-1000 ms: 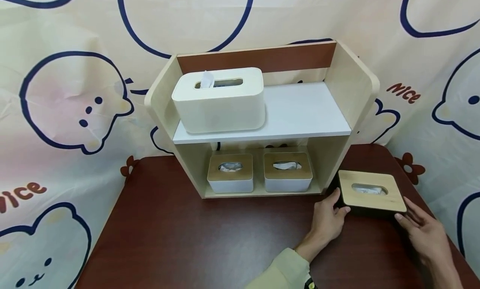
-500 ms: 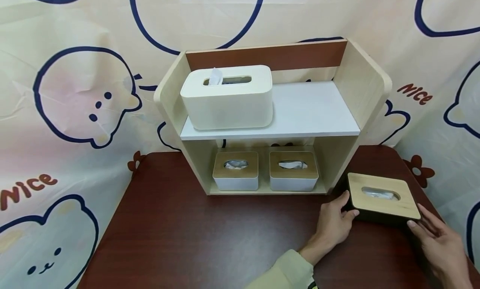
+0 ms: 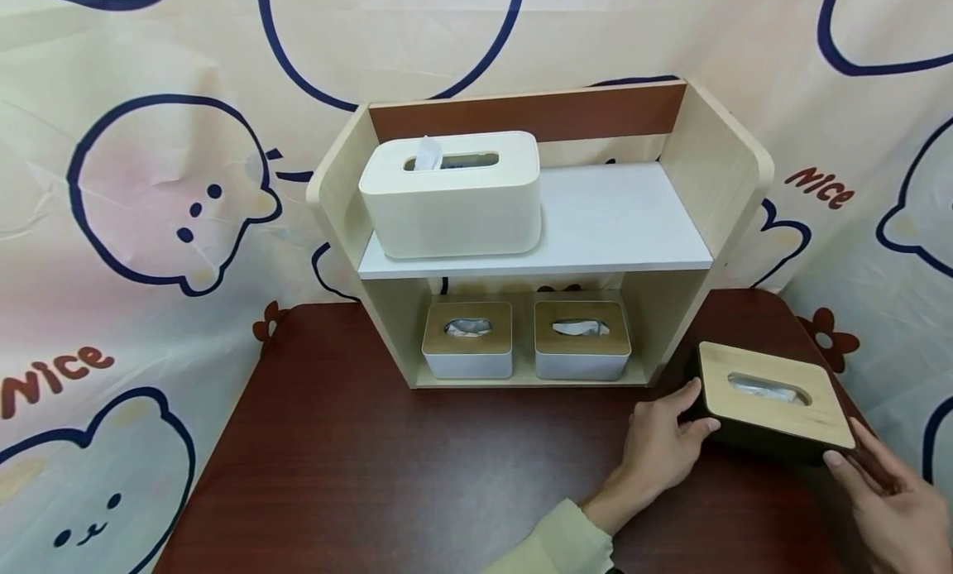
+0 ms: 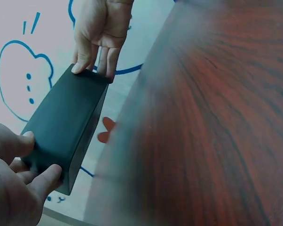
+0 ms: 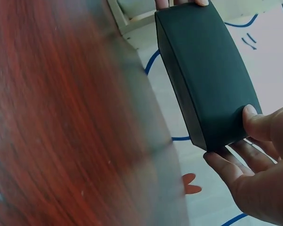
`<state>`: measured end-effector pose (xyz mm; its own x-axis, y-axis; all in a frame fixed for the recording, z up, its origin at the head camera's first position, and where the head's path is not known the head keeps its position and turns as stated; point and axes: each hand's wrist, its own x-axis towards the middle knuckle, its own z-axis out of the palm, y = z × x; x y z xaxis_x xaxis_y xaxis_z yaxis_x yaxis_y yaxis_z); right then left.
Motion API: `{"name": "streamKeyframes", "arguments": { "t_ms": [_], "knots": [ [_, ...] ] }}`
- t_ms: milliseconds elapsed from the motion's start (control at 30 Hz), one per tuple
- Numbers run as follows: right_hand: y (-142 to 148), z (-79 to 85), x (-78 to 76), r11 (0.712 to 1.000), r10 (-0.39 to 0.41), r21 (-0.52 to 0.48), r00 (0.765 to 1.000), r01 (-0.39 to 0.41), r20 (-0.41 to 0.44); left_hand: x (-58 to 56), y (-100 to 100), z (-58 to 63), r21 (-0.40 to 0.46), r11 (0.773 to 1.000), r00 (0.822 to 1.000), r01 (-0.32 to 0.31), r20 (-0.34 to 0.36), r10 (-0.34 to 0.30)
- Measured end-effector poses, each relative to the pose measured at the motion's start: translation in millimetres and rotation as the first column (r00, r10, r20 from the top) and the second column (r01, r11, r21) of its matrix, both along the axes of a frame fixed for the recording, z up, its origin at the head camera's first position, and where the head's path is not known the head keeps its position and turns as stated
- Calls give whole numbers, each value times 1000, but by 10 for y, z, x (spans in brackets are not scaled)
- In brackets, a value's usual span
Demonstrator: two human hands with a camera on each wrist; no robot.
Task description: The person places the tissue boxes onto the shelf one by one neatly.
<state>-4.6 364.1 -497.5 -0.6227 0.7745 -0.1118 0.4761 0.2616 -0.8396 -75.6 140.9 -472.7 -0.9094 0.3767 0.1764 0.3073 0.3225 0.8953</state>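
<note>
A tissue box [image 3: 774,418] with black sides and a pale wooden lid is held between my hands to the right of the shelf. White tissue shows in its oval slot. My left hand [image 3: 658,437] grips the left end, thumb on the front face. At the opposite end, my right hand [image 3: 904,499] holds the near right corner with thumb and fingers. In the left wrist view, the black box [image 4: 64,113] spans both hands and its narrow lower face shows. The right wrist view shows my right fingers [image 5: 247,155] under the end of the box.
A two-tier wooden shelf [image 3: 663,326] stands on the dark brown table [image 3: 417,475]. On its upper board sits a large white tissue box [image 3: 454,218]. Two small white tissue boxes with wooden lids, left [image 3: 467,351] and right [image 3: 582,351], stand below. A printed cloth [image 3: 186,45] hangs behind.
Both hands have shifted the black tissue box to the right, and it has turned, its right end coming nearer. The head view has swung slightly. The other boxes stay on the shelf.
</note>
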Motion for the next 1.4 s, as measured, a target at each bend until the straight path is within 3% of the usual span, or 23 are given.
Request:
{"name": "streamKeyframes", "arguments": {
  "t_ms": [167, 267, 467, 633, 800, 967, 1233, 1400],
  "knots": [
    [-72, 64, 108, 998, 23, 52, 999, -22, -29, 42, -94, 96, -9, 1000, 999, 11, -50, -11],
    [-115, 105, 175, 996, 42, 79, 993, -34, -112, 71, -158, 157, -3, 1000, 997, 16, -70, -16],
    [-247, 203, 247, 994, 53, 105, 942, -19, -332, 114, -304, 279, 0, 1000, 989, 17, -149, -16],
    [-381, 296, 294, 996, 48, 84, 915, -15, -400, 147, -441, 368, 27, 999, 989, 42, -146, -38],
    [-470, 324, 329, 997, 45, 72, 910, -16, -412, 183, -566, 426, 46, 998, 991, 43, -131, -36],
    [-557, 377, 356, 996, 59, 84, 928, -30, -368, 218, -685, 460, 93, 995, 993, 44, -110, -34],
    [-771, 546, 395, 973, 114, 225, 962, -57, -248, 253, -856, 537, 164, 986, 993, 10, -116, 9],
    [-886, 623, 395, 961, 132, 271, 957, -60, -257, 264, -965, 591, 183, 983, 987, -1, -155, 29]
  ]
}}
